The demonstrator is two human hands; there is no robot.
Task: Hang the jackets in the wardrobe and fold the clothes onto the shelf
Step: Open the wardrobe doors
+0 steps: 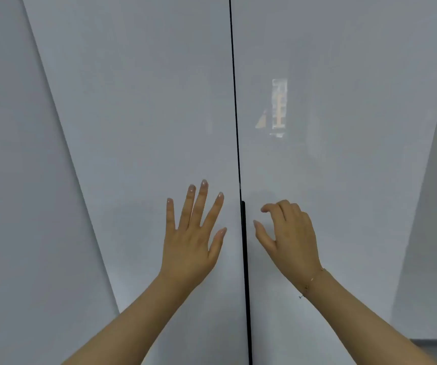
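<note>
From the head view, I face the wardrobe (143, 127), its two pale grey doors closed, with a thin dark seam (235, 114) running down between them. My left hand (193, 241) is spread flat, fingers straight and fanned, against the left door just beside the seam. My right hand (288, 233) hovers near the right door (343, 180), fingers loosely curled and holding nothing, thumb pointing toward a black strip (244, 259) along the seam. A thin bracelet (313, 280) circles my right wrist. A faint bright reflection (278, 109) shows on the right door. I can see no jackets or clothes here.
</note>
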